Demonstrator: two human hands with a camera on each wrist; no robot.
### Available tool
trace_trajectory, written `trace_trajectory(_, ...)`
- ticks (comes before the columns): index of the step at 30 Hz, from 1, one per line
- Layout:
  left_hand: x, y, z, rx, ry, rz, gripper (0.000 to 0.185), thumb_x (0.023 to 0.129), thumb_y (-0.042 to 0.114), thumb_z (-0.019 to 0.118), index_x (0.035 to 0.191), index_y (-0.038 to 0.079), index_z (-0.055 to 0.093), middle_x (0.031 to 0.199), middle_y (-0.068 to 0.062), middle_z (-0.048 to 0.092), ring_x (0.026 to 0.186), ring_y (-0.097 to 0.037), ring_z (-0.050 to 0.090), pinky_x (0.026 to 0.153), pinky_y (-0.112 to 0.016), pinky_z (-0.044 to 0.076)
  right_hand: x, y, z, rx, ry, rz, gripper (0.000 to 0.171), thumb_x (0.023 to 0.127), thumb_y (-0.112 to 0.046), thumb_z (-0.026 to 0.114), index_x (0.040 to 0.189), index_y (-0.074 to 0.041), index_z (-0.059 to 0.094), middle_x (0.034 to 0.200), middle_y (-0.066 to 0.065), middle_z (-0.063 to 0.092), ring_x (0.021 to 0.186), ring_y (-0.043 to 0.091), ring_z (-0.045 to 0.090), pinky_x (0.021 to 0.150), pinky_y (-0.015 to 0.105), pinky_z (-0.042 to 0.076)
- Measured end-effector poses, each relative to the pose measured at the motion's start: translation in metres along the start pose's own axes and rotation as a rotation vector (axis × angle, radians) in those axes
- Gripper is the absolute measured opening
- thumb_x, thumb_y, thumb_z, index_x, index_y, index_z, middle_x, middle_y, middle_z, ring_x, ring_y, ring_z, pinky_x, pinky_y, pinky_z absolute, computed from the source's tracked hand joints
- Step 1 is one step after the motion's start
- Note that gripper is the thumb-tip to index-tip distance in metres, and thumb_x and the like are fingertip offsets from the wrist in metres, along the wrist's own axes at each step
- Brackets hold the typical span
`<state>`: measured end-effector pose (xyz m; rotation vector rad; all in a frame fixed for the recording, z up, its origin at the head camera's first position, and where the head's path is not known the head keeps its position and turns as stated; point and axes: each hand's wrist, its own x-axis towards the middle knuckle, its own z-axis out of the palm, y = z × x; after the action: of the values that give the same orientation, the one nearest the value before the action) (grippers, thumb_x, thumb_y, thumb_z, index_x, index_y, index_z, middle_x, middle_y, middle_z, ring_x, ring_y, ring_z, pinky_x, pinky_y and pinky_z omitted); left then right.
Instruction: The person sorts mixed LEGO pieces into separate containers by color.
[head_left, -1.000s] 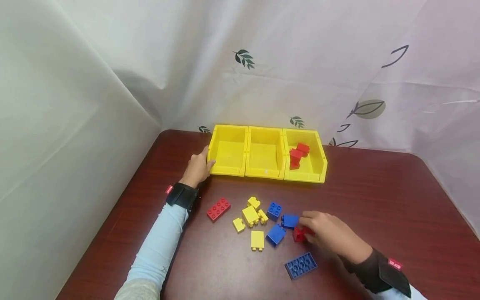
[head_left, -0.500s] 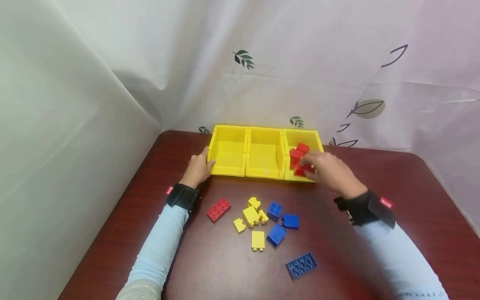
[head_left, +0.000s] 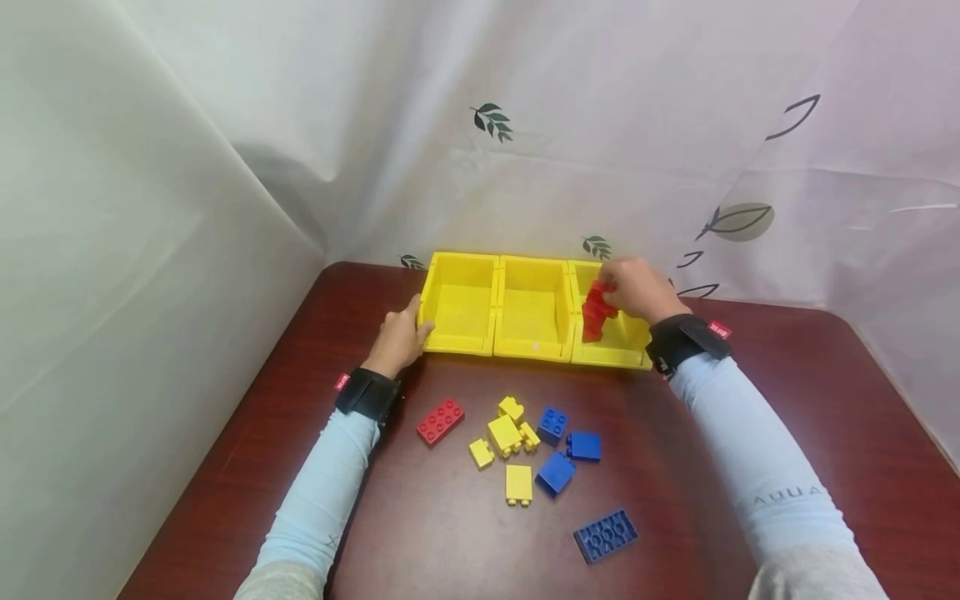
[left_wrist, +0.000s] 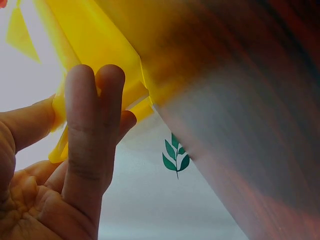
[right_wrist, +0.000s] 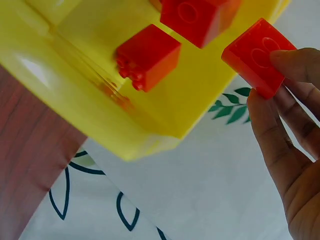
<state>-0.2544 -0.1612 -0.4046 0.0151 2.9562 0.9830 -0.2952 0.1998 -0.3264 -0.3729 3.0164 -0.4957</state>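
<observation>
The right hand (head_left: 633,287) pinches a small red brick (right_wrist: 257,56) between thumb and fingertips (right_wrist: 295,65), holding it over the right-hand yellow bin (head_left: 626,350) of three set side by side at the far edge of the table (head_left: 787,400). Inside that bin lie two more red bricks (right_wrist: 150,56), one near the front wall. The left hand (head_left: 397,337) grips the outer corner of the left yellow bin (head_left: 459,337), fingers (left_wrist: 95,115) together against the outside wall and thumb hooked over the rim. The middle bin (head_left: 531,312) sits between them. Nearer the person, well apart from both hands, loose bricks are scattered: a flat red brick (head_left: 440,421), several yellow ones (head_left: 504,435), three blue blocks (head_left: 557,471) and a flat blue plate (head_left: 606,535).
</observation>
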Motion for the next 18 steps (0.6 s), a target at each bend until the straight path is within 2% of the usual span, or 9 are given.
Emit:
trace_trajectory(5,0.000,0.000,0.000,0.006,0.004,0.009,0.070,0.098,0.023,0.061,0.156,0.008,0.023,0.132,-0.022,0.057,0.098,-0.032,0.063,0.098,-0.045,0.053,0.007,0.002,0.008,-0.036,-0.027,0.000,0.025,0.085,-0.002,0.073,0.109,-0.001,0.071,0.102,0.018,0.066,0.091,0.034,0.058,0.084,0.045,0.055)
trace_trajectory(18,0.001,-0.001,-0.001,0.009,0.005,0.005,0.070,0.098,0.023,0.061,0.155,0.008,0.024,0.132,-0.022,0.057,0.099,-0.032,0.062,0.099,-0.046,0.052,0.010,0.001,0.012,-0.048,-0.023,0.012,0.028,0.085,-0.003,0.073,0.113,-0.002,0.069,0.105,0.018,0.065,0.092,0.034,0.058,0.086,0.044,0.055)
